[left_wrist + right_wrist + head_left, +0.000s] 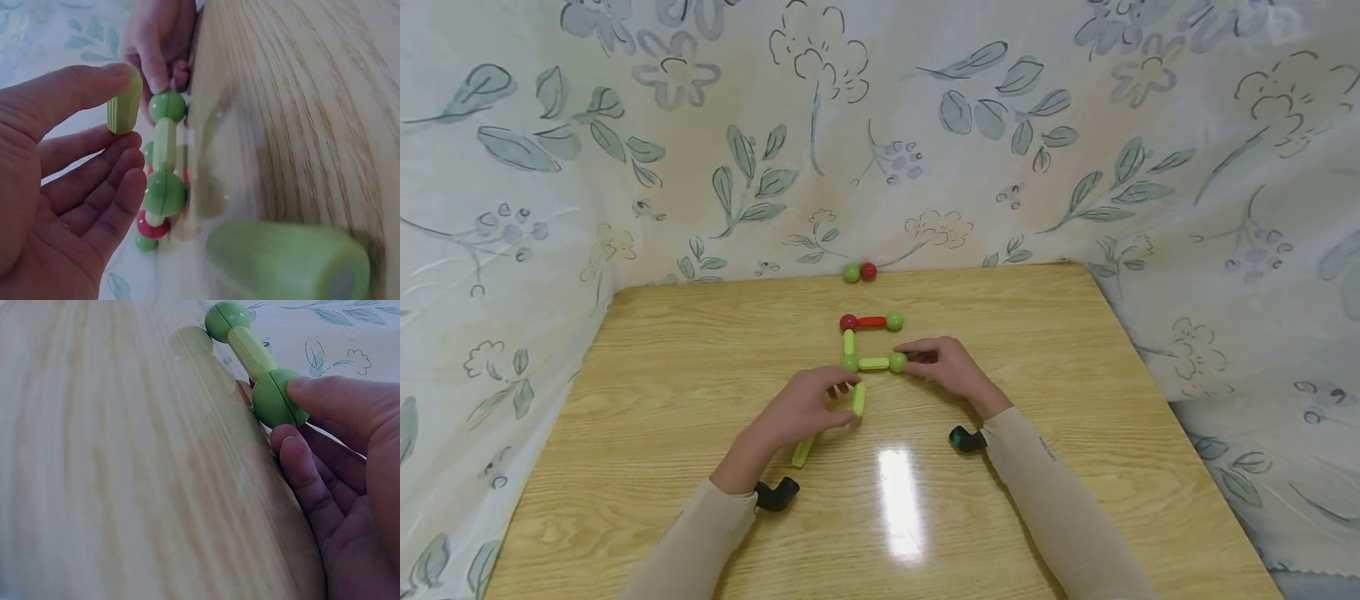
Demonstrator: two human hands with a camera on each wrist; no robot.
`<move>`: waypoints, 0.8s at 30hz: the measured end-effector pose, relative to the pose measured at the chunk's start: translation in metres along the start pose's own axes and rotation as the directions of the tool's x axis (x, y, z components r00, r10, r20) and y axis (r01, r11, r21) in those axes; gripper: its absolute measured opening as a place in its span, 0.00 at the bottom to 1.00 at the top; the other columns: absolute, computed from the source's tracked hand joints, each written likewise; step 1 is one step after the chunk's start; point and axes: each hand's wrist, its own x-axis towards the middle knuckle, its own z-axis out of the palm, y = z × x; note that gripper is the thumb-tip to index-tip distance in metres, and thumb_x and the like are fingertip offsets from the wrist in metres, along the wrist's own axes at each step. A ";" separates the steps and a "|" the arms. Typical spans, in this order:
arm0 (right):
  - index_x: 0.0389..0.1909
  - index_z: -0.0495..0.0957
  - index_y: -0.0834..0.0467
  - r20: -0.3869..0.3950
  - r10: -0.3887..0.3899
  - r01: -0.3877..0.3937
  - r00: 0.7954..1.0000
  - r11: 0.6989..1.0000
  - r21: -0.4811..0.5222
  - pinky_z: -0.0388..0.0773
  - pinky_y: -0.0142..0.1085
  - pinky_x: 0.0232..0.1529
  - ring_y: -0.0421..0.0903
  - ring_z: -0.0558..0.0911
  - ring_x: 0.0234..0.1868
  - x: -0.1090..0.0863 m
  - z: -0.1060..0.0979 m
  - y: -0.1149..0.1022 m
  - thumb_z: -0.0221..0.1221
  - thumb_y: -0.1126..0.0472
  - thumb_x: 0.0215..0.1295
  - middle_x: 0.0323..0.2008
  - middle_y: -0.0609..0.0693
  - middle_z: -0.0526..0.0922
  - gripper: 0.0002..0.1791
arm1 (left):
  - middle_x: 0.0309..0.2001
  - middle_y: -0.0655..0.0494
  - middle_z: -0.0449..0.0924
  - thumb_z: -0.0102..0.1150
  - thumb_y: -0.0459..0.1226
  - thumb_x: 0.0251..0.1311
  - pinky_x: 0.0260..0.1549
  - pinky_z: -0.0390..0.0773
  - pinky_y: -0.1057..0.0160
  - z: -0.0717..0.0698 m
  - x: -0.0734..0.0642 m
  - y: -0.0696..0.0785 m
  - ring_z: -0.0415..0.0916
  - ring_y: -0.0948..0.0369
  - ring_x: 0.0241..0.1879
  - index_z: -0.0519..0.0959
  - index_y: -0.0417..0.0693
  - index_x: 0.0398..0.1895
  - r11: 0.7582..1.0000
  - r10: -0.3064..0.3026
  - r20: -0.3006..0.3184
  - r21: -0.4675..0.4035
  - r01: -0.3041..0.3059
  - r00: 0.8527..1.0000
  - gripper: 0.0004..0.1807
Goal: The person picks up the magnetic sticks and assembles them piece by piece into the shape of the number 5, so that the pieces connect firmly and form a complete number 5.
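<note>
My left hand (803,407) pinches a short yellow-green rod (859,402) between thumb and fingertips; the left wrist view shows the rod (124,106) held up off the table. With thumb and fingers, my right hand (952,367) grips a green ball (898,362), seen close in the right wrist view as the ball (275,399). A yellow-green rod (874,364) joins that ball to another green ball (849,363). From there a second rod (848,342) runs back to a dark red ball (848,322), and a red rod (872,322) leads right to a green ball (894,320).
One loose yellow-green rod (802,452) lies on the wooden table (700,358) beneath my left wrist. At the table's back edge sit a green ball (851,273) and a red ball (868,272), side by side. Floral cloth (880,108) hangs behind the table.
</note>
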 end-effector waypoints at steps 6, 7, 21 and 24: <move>0.60 0.90 0.45 -0.003 0.001 -0.001 1.000 1.000 0.001 0.81 0.42 0.44 0.48 0.83 0.44 0.001 0.000 0.001 0.73 0.53 0.73 0.46 0.44 0.89 0.17 | 0.52 0.55 0.86 0.81 0.37 0.61 0.50 0.83 0.54 0.010 0.014 0.002 0.82 0.55 0.49 0.84 0.44 0.63 1.000 -0.021 -0.010 -0.001 0.021 1.000 0.27; 0.60 0.90 0.45 -0.004 0.000 0.000 1.000 1.000 0.004 0.81 0.43 0.44 0.48 0.83 0.43 0.001 0.000 0.002 0.73 0.53 0.73 0.46 0.44 0.89 0.17 | 0.52 0.55 0.86 0.82 0.38 0.61 0.50 0.83 0.54 0.011 0.016 0.003 0.82 0.55 0.49 0.84 0.43 0.63 1.000 -0.023 -0.013 -0.004 0.023 1.000 0.28; 0.61 0.90 0.46 -0.001 -0.007 0.007 1.000 1.000 0.021 0.81 0.42 0.42 0.48 0.83 0.43 0.000 0.000 0.002 0.71 0.52 0.74 0.49 0.44 0.90 0.17 | 0.48 0.52 0.87 0.82 0.38 0.61 0.51 0.82 0.53 0.033 0.038 0.011 0.82 0.55 0.48 0.85 0.40 0.62 0.998 -0.043 -0.098 0.031 0.046 0.994 0.27; 0.61 0.90 0.46 0.001 -0.014 0.014 1.000 1.000 0.024 0.81 0.43 0.43 0.48 0.83 0.44 0.000 0.000 0.001 0.71 0.52 0.74 0.49 0.44 0.90 0.17 | 0.48 0.50 0.86 0.81 0.38 0.61 0.50 0.82 0.53 0.037 0.043 0.015 0.82 0.54 0.48 0.85 0.39 0.62 0.997 -0.052 -0.102 0.052 0.057 0.993 0.27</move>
